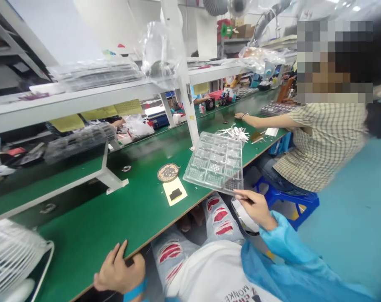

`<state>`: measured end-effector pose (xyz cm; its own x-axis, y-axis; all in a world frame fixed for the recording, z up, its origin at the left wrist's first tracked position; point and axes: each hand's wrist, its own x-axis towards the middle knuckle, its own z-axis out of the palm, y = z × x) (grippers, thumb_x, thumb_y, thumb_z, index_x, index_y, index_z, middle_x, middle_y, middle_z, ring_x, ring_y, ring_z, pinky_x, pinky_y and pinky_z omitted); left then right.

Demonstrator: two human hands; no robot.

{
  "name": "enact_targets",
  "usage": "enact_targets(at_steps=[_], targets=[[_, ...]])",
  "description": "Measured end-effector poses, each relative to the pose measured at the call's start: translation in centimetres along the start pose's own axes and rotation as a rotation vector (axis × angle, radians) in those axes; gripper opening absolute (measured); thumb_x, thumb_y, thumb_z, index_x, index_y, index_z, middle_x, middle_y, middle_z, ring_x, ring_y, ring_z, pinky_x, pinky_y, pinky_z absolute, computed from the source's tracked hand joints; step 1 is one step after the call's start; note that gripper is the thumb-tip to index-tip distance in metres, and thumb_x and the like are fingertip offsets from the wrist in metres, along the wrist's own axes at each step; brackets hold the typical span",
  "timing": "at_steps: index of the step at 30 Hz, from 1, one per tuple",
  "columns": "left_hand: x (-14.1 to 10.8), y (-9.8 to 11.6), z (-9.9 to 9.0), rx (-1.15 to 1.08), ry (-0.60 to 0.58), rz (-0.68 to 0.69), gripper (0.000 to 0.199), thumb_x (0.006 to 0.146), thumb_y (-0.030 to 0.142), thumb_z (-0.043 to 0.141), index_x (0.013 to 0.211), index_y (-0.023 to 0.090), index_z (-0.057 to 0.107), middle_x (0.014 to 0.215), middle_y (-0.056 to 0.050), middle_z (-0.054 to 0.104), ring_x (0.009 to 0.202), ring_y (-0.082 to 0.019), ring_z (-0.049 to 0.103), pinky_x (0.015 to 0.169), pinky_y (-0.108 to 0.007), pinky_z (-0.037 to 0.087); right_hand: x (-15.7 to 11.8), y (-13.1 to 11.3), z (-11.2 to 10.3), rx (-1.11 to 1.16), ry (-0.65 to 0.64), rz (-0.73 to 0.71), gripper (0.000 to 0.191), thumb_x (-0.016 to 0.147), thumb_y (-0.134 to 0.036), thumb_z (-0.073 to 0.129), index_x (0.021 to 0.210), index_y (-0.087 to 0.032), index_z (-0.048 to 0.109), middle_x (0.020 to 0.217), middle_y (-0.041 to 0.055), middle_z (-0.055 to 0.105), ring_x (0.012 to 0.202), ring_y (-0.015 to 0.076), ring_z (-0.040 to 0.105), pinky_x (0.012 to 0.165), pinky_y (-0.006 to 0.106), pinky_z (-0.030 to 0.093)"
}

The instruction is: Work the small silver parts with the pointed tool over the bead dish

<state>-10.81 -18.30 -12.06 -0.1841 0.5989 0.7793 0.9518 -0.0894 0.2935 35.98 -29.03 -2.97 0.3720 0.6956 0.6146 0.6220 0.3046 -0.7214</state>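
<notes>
My right hand (255, 207) pinches the near right corner of a transparent plastic tray (215, 165) with several compartments. The tray reaches over the edge of the green table (83, 226), slightly tilted. My left hand (121, 268) lies at the table's front edge with its fingers stretched out, holding nothing. Between the hands, farther in on the table, is a round patterned disc (168, 172). It touches a yellow paper (175, 192) that has a small black piece (175, 193) on it.
A white fan (14, 260) stands at the left. A white shelf post (185, 79) rises behind the tray. White strips (236, 133) lie beyond it. At the right a co-worker in a checked shirt (328, 142) sits on a blue stool (303, 203), one arm over the table.
</notes>
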Motion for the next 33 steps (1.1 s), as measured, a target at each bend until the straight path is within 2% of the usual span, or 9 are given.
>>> enact_targets(at_steps=[4,9,13,16,20,22,24,27,33], targets=[[0.0,-0.4,0.4,0.004,0.052,0.008,0.06,0.065,0.034,0.06,0.125,0.031,0.067,0.121,-0.013,0.072,0.108,-0.04,0.067,0.11,-0.064,0.027,0.2,-4.0,0.6,-0.022,0.144,-0.09,0.055,0.081,-0.034,0.068,0.119,-0.072,0.063,0.065,-0.0043,0.07,0.045,0.0338,0.063,0.039,0.049,0.055],[0.1,0.8,-0.2,0.027,0.062,-0.023,0.052,0.07,0.031,0.06,0.122,0.031,0.067,0.123,-0.013,0.072,0.108,-0.038,0.068,0.112,-0.062,0.029,5.4,-8.1,1.8,0.0,0.182,-0.317,0.057,0.083,-0.03,0.071,0.125,-0.067,0.063,0.079,-0.0022,0.076,0.067,0.0317,0.075,0.047,0.047,0.06],[0.2,1.5,-1.4,0.051,-0.01,-0.017,0.048,0.075,0.029,0.061,0.121,0.026,0.07,0.126,-0.016,0.07,0.116,-0.039,0.066,0.116,-0.06,0.028,12.8,-12.3,2.8,-0.017,0.145,-0.568,0.052,0.087,-0.026,0.074,0.128,-0.058,0.066,0.074,-0.0036,0.071,0.058,0.0189,0.066,0.052,0.037,0.055],[0.2,1.5,-2.0,0.035,-0.056,-0.007,0.047,0.077,0.031,0.061,0.122,0.026,0.071,0.128,-0.016,0.068,0.119,-0.039,0.064,0.117,-0.059,0.027,20.0,-16.8,3.7,-0.02,0.12,-0.74,0.027,0.092,-0.031,0.072,0.117,-0.041,0.076,0.065,-0.0035,0.063,0.051,0.0127,0.054,0.052,0.03,0.049],[0.0,0.9,-1.2,0.03,0.04,0.063,0.047,0.076,0.03,0.06,0.122,0.027,0.069,0.125,-0.015,0.07,0.112,-0.037,0.067,0.115,-0.059,0.028,30.2,-22.9,6.1,-0.01,0.049,-0.845,0.032,0.096,-0.039,0.066,0.112,-0.013,0.078,0.065,-0.0044,0.054,0.06,0.0042,0.053,0.061,0.018,0.044],[0.0,0.6,-0.3,0.023,0.172,0.103,0.043,0.076,0.029,0.06,0.117,0.025,0.07,0.118,-0.013,0.073,0.104,-0.035,0.069,0.112,-0.058,0.031,34.8,-25.7,8.2,0.018,-0.057,-0.859,0.043,0.099,-0.038,0.06,0.112,0.0,0.075,0.076,-0.0018,0.06,0.071,0.0011,0.058,0.07,0.016,0.041],[0.1,0.5,0.4,0.015,0.275,0.133,0.039,0.075,0.029,0.059,0.113,0.024,0.071,0.112,-0.011,0.074,0.099,-0.033,0.07,0.11,-0.057,0.032,39.0,-28.0,10.8,0.027,-0.128,-0.807,0.029,0.094,-0.025,0.069,0.111,-0.004,0.077,0.083,-0.0001,0.072,0.074,0.0022,0.058,0.068,0.014,0.042],[0.3,0.6,0.6,0.017,0.291,0.151,0.037,0.076,0.028,0.059,0.11,0.021,0.072,0.111,-0.012,0.074,0.099,-0.032,0.069,0.11,-0.055,0.032,44.4,-30.7,14.7,-0.123,-0.177,-0.668,0.033,0.092,-0.027,0.072,0.11,0.001,0.074,0.093,0.001,0.076,0.079,-0.0013,0.06,0.072,0.011,0.043],[0.5,1.0,-0.4,0.058,0.251,0.152,0.037,0.075,0.022,0.058,0.11,0.022,0.072,0.11,-0.011,0.075,0.098,-0.03,0.068,0.11,-0.052,0.033,50.9,-32.2,18.2,-0.444,-0.316,-0.449,0.049,0.076,-0.032,0.076,0.076,0.015,0.065,0.053,-0.0039,0.061,0.039,-0.0061,0.046,0.047,0.009,0.028]])
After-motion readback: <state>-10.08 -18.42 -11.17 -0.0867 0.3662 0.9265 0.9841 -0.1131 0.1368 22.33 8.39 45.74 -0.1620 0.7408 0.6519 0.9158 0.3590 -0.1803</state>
